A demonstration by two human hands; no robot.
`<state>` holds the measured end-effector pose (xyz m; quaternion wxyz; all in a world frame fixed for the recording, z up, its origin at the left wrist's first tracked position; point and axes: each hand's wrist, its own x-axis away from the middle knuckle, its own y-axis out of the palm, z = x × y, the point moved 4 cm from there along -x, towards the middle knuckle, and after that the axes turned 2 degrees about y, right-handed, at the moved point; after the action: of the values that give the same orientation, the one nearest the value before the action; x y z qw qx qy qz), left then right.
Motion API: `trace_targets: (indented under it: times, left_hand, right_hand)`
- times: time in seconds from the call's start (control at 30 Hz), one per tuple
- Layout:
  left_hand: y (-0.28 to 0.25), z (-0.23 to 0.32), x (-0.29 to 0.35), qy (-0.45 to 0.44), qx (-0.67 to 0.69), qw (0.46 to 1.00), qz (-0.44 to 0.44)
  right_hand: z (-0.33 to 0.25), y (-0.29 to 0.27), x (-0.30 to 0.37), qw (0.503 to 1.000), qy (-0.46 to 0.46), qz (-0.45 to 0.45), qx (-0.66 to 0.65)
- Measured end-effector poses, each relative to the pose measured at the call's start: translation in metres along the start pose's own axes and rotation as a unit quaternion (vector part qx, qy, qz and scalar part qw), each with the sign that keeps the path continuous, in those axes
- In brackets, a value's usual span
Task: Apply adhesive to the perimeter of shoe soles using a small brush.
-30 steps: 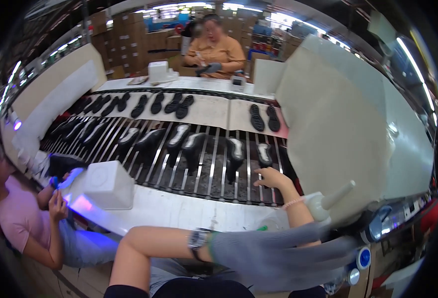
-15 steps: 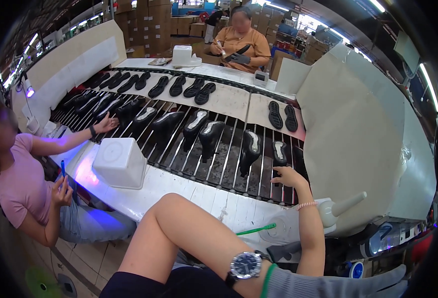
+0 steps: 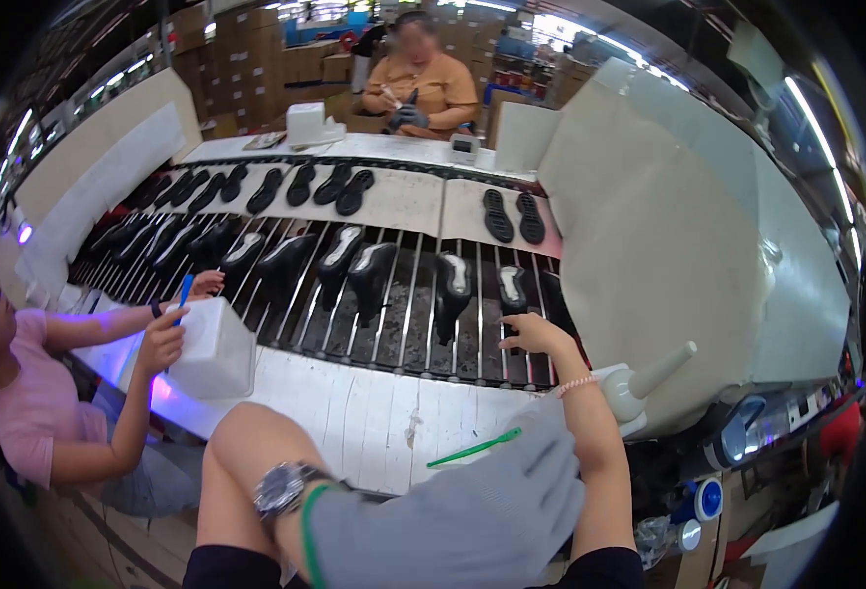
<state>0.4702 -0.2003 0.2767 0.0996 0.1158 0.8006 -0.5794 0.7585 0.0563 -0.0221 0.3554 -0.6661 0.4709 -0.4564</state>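
Bare and with a bracelet at the wrist, my right hand reaches over the near edge of the rack with fingers extended and nothing in them. Its fingertips are just below a black shoe upper, sole side up with a whitish patch; whether they touch it I cannot tell. My left hand, in a grey knit glove with a green cuff, crosses in front of me to my right forearm, its fingers stretched out. A green slim-handled tool lies on the white table just beyond the glove.
More upturned uppers sit among the metal bars. Black outsoles line the far ledge. A white squeeze bottle stands right, a white box left. One co-worker holds a blue tool; another works opposite.
My gloved left hand has swung up and inward from the lower right to my right forearm. The left co-worker has raised the blue tool. My view has shifted, while my right hand stays near the upper.
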Motion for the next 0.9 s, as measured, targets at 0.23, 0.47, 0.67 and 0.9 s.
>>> trace_targets:
  times: [0.23,0.47,0.67,0.9]
  left_hand:
    - [-0.007,0.0,-0.008,-0.096,0.054,0.991,-0.076]
    - [-0.026,0.004,-0.032,-0.141,-0.065,0.964,-0.214]
    - [-0.003,-0.005,-0.008,-0.316,0.371,0.859,0.157]
    - [-0.026,-0.006,-0.002,0.047,0.077,0.977,-0.193]
  right_hand:
    - [-0.019,0.009,-0.013,0.997,-0.056,-0.017,0.04]
    - [-0.015,-0.004,0.005,0.999,0.014,-0.028,0.021]
    - [-0.019,0.002,0.001,0.999,-0.013,-0.021,0.038]
    - [-0.013,0.006,-0.008,0.999,-0.011,-0.007,0.046]
